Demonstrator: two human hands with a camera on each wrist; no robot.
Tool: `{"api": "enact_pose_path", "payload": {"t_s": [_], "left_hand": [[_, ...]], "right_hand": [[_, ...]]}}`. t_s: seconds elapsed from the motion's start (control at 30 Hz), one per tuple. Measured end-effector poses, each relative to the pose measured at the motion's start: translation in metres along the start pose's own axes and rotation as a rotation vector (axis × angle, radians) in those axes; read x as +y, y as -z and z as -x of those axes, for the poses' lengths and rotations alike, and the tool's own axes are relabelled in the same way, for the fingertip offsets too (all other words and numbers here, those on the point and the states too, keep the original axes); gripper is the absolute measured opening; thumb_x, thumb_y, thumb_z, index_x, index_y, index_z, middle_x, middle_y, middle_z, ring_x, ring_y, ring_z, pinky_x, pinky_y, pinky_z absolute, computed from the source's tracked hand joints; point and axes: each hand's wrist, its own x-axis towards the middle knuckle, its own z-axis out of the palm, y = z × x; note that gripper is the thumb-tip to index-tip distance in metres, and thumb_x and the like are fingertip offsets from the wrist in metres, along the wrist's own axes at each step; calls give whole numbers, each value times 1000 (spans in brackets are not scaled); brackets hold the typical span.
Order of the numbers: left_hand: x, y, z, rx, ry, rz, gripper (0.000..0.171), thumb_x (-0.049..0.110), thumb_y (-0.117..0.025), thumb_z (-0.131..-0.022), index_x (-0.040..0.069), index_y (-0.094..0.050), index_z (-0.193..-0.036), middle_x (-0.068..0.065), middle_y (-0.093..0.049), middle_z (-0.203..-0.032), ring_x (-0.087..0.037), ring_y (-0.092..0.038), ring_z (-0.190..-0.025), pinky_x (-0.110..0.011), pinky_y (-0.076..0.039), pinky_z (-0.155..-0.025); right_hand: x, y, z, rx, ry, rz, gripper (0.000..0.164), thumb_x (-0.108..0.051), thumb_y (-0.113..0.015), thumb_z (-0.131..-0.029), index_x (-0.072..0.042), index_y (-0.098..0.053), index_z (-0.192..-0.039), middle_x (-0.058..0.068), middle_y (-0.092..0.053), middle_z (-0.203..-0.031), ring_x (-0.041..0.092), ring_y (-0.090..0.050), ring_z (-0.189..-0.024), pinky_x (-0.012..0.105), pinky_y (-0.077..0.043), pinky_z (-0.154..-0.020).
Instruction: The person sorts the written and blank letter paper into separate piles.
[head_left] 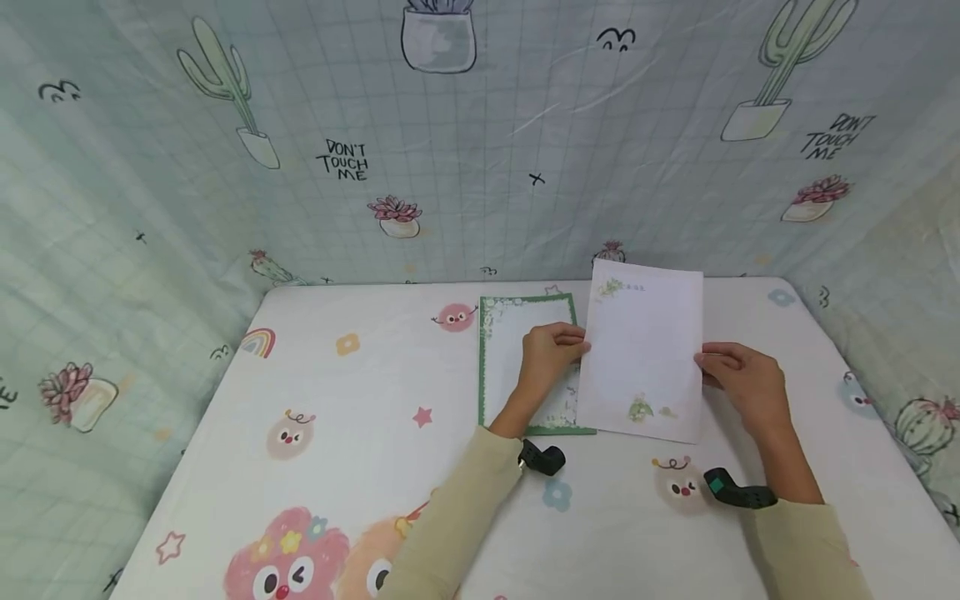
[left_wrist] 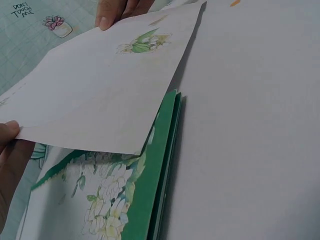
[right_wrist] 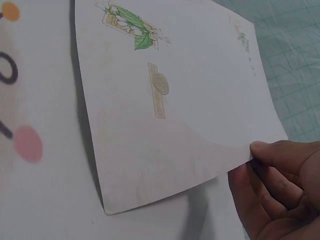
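Observation:
A white paper sheet [head_left: 643, 350] with small green floral prints is held up by both hands over the table. My left hand [head_left: 551, 358] pinches its left edge, and my right hand [head_left: 746, 387] pinches the right edge between thumb and fingers. Beneath and to the left lies a green-bordered booklet [head_left: 504, 367] with white flowers printed along its border; the sheet overlaps its right side. The left wrist view shows the booklet's green edge [left_wrist: 157, 175] as more than one layer. In the right wrist view, a gold seal print [right_wrist: 159, 90] shows on the sheet.
The white table cover [head_left: 360, 467] carries cartoon faces, stars and flowers. Behind the table hangs a pale green cloth [head_left: 480, 150] with cactus prints, and it continues down both sides. Each wrist wears a black camera mount [head_left: 542, 457].

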Motion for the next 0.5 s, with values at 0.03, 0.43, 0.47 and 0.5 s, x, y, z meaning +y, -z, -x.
{"api": "enact_pose_path", "payload": {"t_s": [0.03, 0.43, 0.47, 0.5], "left_hand": [[0, -2, 0, -2, -2, -10, 15, 2, -79, -88, 1, -78, -103, -9, -78, -89, -13, -75, -76, -22, -61, -68], [-2, -16, -4, -18, -4, -29, 15, 2, -78, -88, -1, -77, -103, -10, -78, -88, -19, -74, -69, -30, -62, -65], [-1, -17, -4, -21, -2, -33, 15, 2, -78, -88, -2, -77, -103, -10, -78, -88, -21, -74, -69, -31, -63, -65], [0, -18, -3, -25, 2, -34, 15, 2, -78, -88, -2, -77, -103, -11, -78, -88, -23, -74, -69, -33, -63, -65]], "right_hand": [[1, 3, 0, -9, 5, 4, 47, -31, -64, -102, 6, -62, -132, -16, -72, -94, -11, -66, -77, 7, -53, -70], [6, 17, -10, -51, 15, 103, 50, -36, -63, -102, 5, -62, -131, 15, -75, -110, -9, -66, -75, 14, -56, -67], [6, 18, -11, -54, 15, 113, 51, -36, -62, -102, 5, -62, -132, 19, -74, -114, -9, -66, -75, 14, -55, -66], [7, 18, -12, -58, 15, 120, 51, -36, -62, -102, 5, -62, -132, 22, -72, -116, -9, -66, -75, 13, -55, -66]]}}
